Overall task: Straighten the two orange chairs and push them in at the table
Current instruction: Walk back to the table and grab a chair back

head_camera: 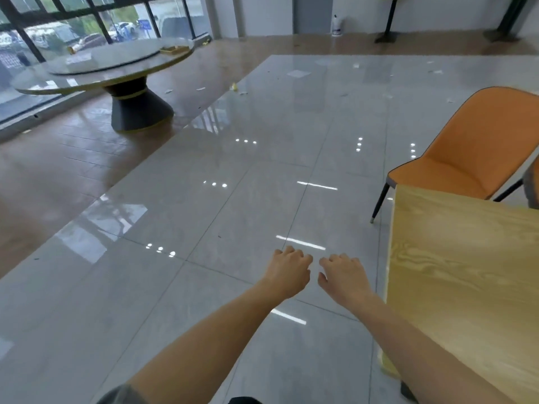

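Both hands hang over the tiled floor (233, 199), left hand (287, 272) and right hand (344, 277) side by side, each grip loosely curled and empty. One orange chair (466, 150) stands well ahead to the right, angled at the far corner of the wooden worktop (466, 272).

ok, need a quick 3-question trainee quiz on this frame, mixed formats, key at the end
1. True or false: the left hand and right hand are gripping the orange chair.
2. Multiple choice: the orange chair stands at which part of the wooden table? A) its far end B) its near end C) on top of it
3. Fill in: the round table stands beside the ____.

Key: 1 false, both hands hang empty over the floor. 2 A. 3 windows.
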The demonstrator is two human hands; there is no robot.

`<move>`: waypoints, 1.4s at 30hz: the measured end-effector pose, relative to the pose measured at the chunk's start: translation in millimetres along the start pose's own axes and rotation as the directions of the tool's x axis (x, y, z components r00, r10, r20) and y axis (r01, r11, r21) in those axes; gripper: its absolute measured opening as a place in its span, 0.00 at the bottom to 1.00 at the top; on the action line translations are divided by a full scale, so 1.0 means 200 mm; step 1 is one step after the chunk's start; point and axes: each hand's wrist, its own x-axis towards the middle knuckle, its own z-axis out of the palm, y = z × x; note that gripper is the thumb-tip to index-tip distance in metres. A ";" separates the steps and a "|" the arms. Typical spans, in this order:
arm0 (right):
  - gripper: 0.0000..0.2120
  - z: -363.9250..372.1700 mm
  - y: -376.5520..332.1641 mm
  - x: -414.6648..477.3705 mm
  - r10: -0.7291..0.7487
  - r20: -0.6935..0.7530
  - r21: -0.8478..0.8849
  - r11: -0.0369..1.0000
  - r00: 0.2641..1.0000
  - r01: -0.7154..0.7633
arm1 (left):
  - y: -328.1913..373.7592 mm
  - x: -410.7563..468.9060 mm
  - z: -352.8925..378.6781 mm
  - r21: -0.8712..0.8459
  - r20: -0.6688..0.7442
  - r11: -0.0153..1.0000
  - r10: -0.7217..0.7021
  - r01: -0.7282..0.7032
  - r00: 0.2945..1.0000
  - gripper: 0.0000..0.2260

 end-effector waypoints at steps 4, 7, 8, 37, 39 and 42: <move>0.14 -0.02 0.19 0.32 0.094 0.013 0.024 0.995 0.995 -0.095 | -0.12 0.41 0.01 -0.001 0.033 0.998 0.061 -0.061 0.998 0.12; 0.14 0.02 0.34 0.55 0.177 0.033 0.040 0.983 0.984 -0.178 | -0.20 0.75 0.04 0.008 0.050 0.991 0.134 -0.134 0.990 0.13; 0.14 0.04 0.39 0.64 0.205 0.038 0.043 0.978 0.978 -0.206 | -0.22 0.87 0.06 0.017 0.059 0.987 0.161 -0.163 0.985 0.13; 0.06 -0.21 2.52 2.70 0.736 -0.022 0.138 0.673 0.677 -0.727 | 0.09 4.28 -0.14 0.053 0.047 0.713 0.698 -0.699 0.715 0.10; 0.07 -0.26 2.72 2.81 0.738 -0.049 0.127 0.673 0.673 -0.729 | 0.18 4.51 -0.19 0.055 0.010 0.697 0.716 -0.715 0.698 0.10; 0.08 -0.31 2.96 2.96 0.746 -0.063 0.124 0.665 0.663 -0.737 | 0.28 4.81 -0.23 0.051 -0.013 0.665 0.746 -0.745 0.666 0.10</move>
